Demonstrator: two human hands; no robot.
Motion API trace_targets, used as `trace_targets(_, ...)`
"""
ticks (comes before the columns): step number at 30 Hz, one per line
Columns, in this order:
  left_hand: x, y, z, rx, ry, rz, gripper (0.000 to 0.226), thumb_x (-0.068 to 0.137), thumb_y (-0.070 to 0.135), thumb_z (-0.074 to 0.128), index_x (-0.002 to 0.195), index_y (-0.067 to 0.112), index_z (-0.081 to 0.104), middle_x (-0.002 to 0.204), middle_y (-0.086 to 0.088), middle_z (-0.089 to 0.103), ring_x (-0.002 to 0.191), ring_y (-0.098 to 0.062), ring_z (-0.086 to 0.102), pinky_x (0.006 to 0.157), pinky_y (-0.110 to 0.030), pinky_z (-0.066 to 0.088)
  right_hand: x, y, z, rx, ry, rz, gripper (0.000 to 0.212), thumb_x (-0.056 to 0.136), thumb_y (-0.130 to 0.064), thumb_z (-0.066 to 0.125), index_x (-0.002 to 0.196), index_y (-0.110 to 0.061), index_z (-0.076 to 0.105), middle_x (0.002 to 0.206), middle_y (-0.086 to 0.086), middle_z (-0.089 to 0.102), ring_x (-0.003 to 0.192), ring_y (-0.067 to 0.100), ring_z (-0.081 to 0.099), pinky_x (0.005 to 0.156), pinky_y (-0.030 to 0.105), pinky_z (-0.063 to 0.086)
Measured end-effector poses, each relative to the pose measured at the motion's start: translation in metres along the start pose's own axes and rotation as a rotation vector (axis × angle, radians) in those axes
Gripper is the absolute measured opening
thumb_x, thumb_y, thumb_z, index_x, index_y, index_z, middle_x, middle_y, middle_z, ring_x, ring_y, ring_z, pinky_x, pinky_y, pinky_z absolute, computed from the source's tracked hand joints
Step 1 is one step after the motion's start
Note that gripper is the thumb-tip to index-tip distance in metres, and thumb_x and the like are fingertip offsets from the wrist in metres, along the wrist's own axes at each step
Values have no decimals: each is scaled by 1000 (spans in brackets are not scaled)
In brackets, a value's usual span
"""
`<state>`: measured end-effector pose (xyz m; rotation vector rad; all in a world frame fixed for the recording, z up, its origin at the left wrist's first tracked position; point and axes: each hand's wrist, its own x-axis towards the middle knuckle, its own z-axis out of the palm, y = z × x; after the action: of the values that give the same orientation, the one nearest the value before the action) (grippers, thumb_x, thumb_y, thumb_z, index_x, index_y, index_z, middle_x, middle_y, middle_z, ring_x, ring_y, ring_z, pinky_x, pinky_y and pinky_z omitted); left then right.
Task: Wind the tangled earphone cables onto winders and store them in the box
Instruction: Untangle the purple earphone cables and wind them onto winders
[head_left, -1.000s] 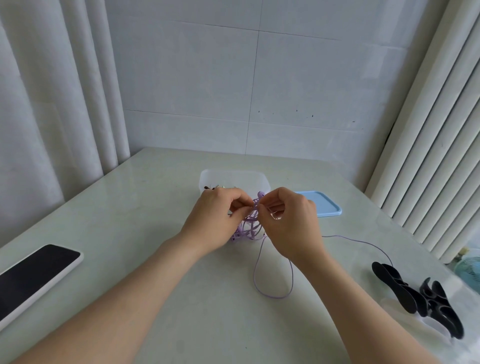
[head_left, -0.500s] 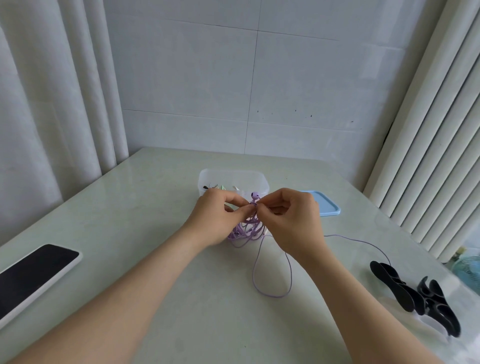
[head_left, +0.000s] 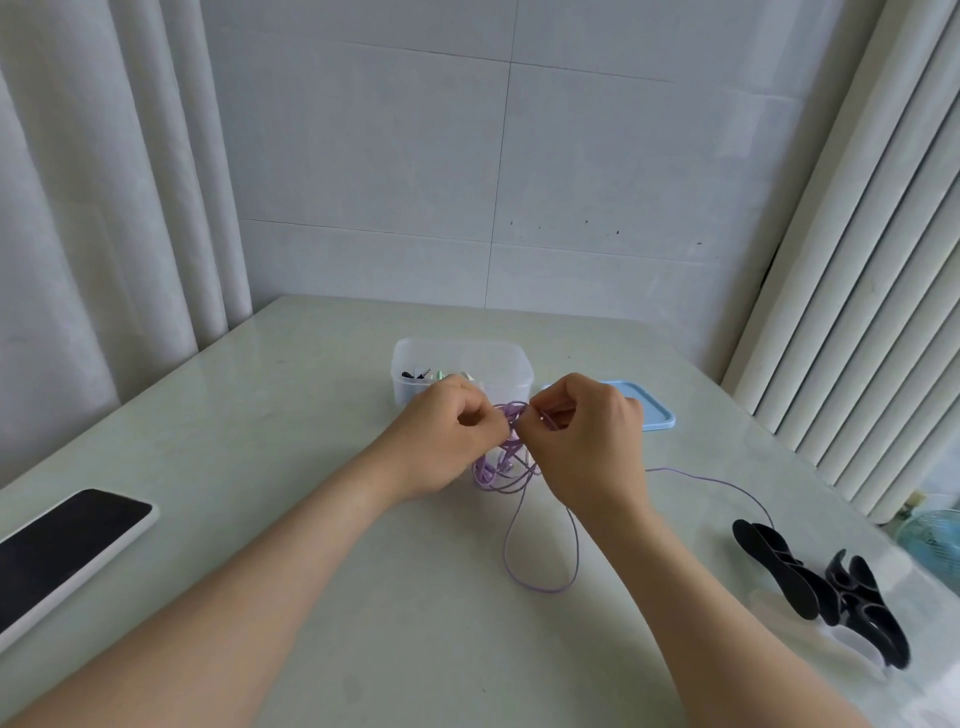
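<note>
A tangled purple earphone cable (head_left: 506, 467) hangs in a bunch between my two hands above the table, in front of the clear plastic box (head_left: 511, 364). My left hand (head_left: 447, 439) pinches the tangle from the left with curled fingers. My right hand (head_left: 584, 431) pinches strands of it from the right. A long loop of the cable lies on the table below the hands, and one strand trails right toward the black winders (head_left: 826, 587). Inside the box I see a black winder and pale earphone parts.
The box's blue lid (head_left: 652, 413) lies flat right of the box, behind my right hand. A phone (head_left: 62, 551) with a dark screen lies at the table's left edge. White curtains hang left, vertical slats stand right, and a tiled wall is behind.
Both hands stay pinched on the tangle at the same spot; the fingers have shifted slightly on the strands. The loop on the table is unchanged.
</note>
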<state>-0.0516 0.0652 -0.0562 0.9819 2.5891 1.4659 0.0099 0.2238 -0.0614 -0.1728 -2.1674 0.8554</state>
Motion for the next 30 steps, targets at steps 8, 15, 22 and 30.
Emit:
trace_targets(8, 3, -11, -3, -140, 57, -30, 44, 108, 47, 50, 70, 26, 52, 63, 0, 38, 48, -13, 37, 45, -31, 44, -2, -2, 0, -10, -94, -108, 14, 85, -15, 76, 80, -24, 67, 76, -14, 67, 76, 0, 63, 67, 9, 43)
trace_targets(15, 3, -16, -7, -175, -36, 42, 49, 106, 55, 44, 90, 16, 68, 84, -7, 62, 78, -20, 52, 79, -41, 46, -1, -5, -1, 58, -123, -37, 12, 84, -9, 74, 79, -18, 68, 66, -15, 70, 69, 2, 68, 66, 16, 52)
trace_targets(22, 4, -9, -16, -635, -31, -99, 49, 108, 42, 49, 68, 19, 67, 85, 10, 67, 86, -17, 53, 83, -37, 44, 2, 0, -1, 132, -128, 96, 9, 91, -15, 77, 83, -20, 77, 70, -14, 74, 71, -1, 68, 66, 7, 47)
trace_targets(30, 7, -14, -23, -604, 134, -193, 42, 104, 28, 60, 68, 11, 72, 106, -13, 78, 73, -23, 71, 79, -35, 57, 3, -2, -4, 390, -214, 134, 12, 94, -9, 72, 87, -18, 73, 80, -2, 76, 80, 18, 73, 84, 44, 61)
